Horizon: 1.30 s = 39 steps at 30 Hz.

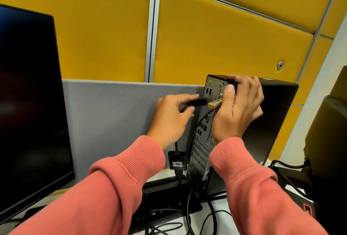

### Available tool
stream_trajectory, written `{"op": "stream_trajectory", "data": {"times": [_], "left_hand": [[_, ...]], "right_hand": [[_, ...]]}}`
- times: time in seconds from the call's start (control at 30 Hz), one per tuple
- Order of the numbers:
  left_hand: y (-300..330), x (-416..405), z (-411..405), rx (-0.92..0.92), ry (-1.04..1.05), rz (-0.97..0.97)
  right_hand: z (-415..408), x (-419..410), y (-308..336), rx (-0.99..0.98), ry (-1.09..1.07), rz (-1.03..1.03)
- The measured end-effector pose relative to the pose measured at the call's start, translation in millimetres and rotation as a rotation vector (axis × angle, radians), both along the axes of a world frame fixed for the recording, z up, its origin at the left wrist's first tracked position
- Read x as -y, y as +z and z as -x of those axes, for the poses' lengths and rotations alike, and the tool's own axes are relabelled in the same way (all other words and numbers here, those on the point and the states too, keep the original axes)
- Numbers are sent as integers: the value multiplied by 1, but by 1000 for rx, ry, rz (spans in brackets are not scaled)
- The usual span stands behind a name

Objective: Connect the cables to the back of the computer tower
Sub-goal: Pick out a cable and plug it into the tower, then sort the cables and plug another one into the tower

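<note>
A black computer tower [276,114] stands upright on the desk with its grey metal back panel [203,140] turned toward me. My left hand [171,118] pinches a black cable plug [256,101] whose tip is at the upper ports of the panel. The plug's cable hangs down to a small black adapter box [177,159] with a barcode label. My right hand [237,107] grips the tower's top rear corner, thumb on the panel. A brass combination lock [215,103] hangs on the panel beside my thumb. Another black cable [199,123] runs down from mid panel.
A dark monitor [32,103] fills the left side. A grey divider [112,114] and yellow wall panels [216,37] stand behind. Loose black cables [206,219] lie on the white desk below the tower. A second monitor's back and arm [326,140] stand at the right.
</note>
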<state>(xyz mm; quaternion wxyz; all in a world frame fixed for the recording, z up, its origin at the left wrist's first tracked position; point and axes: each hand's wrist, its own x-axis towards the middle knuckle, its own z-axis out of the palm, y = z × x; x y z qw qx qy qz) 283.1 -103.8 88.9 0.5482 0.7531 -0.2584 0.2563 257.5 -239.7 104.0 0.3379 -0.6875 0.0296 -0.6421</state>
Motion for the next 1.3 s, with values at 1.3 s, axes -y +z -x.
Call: {"op": "stream_trajectory", "data": {"times": [1.3], "left_hand": [[-162,-144,226,-227,317,-180]], "right_hand": [[224,-27,-164,-1069,730,-16]]}}
